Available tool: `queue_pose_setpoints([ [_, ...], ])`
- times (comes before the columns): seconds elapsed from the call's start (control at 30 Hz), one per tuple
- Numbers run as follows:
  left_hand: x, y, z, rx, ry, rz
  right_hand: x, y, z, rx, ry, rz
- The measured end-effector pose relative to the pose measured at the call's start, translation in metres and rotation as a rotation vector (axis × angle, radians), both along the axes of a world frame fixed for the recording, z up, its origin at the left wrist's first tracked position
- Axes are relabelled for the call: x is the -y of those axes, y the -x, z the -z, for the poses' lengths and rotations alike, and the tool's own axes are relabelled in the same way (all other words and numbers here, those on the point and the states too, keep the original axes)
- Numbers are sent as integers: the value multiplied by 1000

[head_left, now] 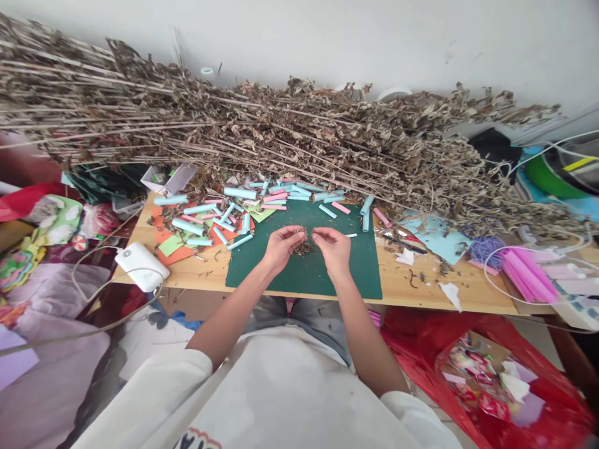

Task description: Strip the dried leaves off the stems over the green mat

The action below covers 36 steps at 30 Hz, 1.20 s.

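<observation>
My left hand [282,248] is closed in a pinch over the green cutting mat [262,274], with brown dried leaf bits at its fingertips. Opposite it, a small gap away, my right hand [333,248] also pinches thumb against fingers; what lies between them is too small to make out. Below and between both hands lies a small heap of crumbled dried leaves [302,251]. Rolled blue paper tubes [241,193] and pink paper tubes [340,207] are strewn along the mat's far edge and to its left.
A large bundle of dried leafy stalks [281,131] spans the back of the wooden table [397,284]. A white power bank [141,266] with a cable sits left. At right are a pen [412,247], purple string [491,249] and pink paper [526,274]. A red bag [421,349] of scraps stands below.
</observation>
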<state>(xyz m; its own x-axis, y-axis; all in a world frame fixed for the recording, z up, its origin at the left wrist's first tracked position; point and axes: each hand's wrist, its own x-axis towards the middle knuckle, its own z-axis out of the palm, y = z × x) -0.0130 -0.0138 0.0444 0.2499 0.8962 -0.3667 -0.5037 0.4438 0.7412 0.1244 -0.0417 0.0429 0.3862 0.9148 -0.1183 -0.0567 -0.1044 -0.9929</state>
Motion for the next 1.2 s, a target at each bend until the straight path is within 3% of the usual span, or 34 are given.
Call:
queue_pose_setpoints([
  [0.13, 0, 0, 9, -87, -56, 37, 5, -2, 3, 272, -64, -102],
  [0.3, -1, 0, 15, -223, -161, 71, 5, -1, 0, 203, -34, -166],
  [0.53, -2, 0, 13, -347, -255, 57, 4, 1, -2, 294, 18, -125],
  [0.6, 0, -4, 10, -320, -235, 27, 3, 6, 0, 198, 23, -59],
  [0.73, 0, -12, 4, -71, -70, -3, -3, 13, 2, -219, 98, 89],
  [0.87, -3, -9, 2, 77, 43, -47, -5, 11, 2, -422, 91, 45],
  [1.03, -3, 1, 3, 35, 15, -12, -2, 1, 9, -135, 41, 77],
  [1.13, 0, 3, 3, -29, -31, 11, 4, -4, 11, 167, 9, 4],
  [1.2, 2, 1, 3, -63, -54, 22, 7, -6, 7, 233, -12, -57],
])
